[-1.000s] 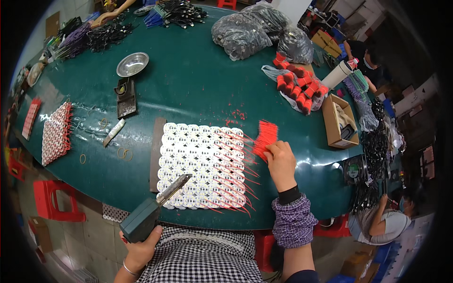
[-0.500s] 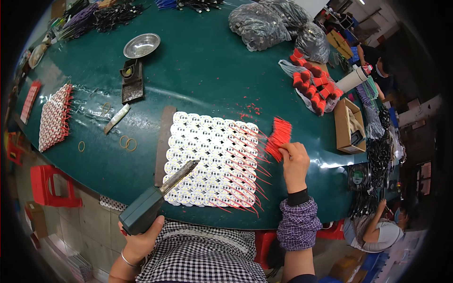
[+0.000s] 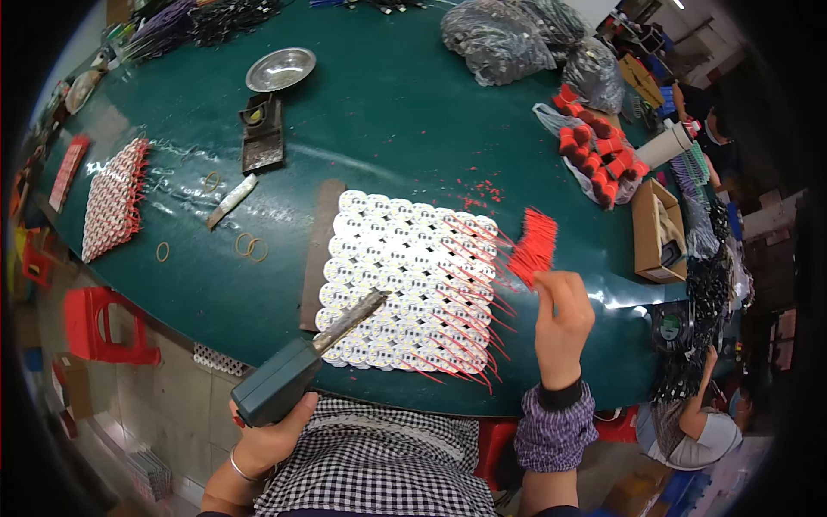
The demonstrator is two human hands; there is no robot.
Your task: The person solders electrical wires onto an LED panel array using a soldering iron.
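Note:
In my left hand [image 3: 274, 435] is a soldering gun [image 3: 280, 383] with a dark green body, my fingers wrapped round its grip. Its metal barrel points up and right, over a square sheet of round white LED boards [image 3: 388, 250]. Thin red wires stick out along the right-hand columns of that sheet. My right hand [image 3: 564, 323] is closed in a pinch at the lower end of a pile of short red wires [image 3: 533, 246], right of the sheet. Single wires between the fingertips are too small to make out.
A dark flat strip [image 3: 320, 258] lies along the sheet's left edge. Farther left are rubber bands [image 3: 251, 247], a tube [image 3: 233, 200], a black holder [image 3: 262, 142], a metal bowl [image 3: 281, 71] and wired boards [image 3: 115, 202]. Red wire bundles [image 3: 603, 159] and a cardboard box [image 3: 659, 233] sit right.
The whole view has shifted, so things on the table appear farther right. My right hand's fingers look more drawn together at the wire pile. The soldering gun stays over the sheet.

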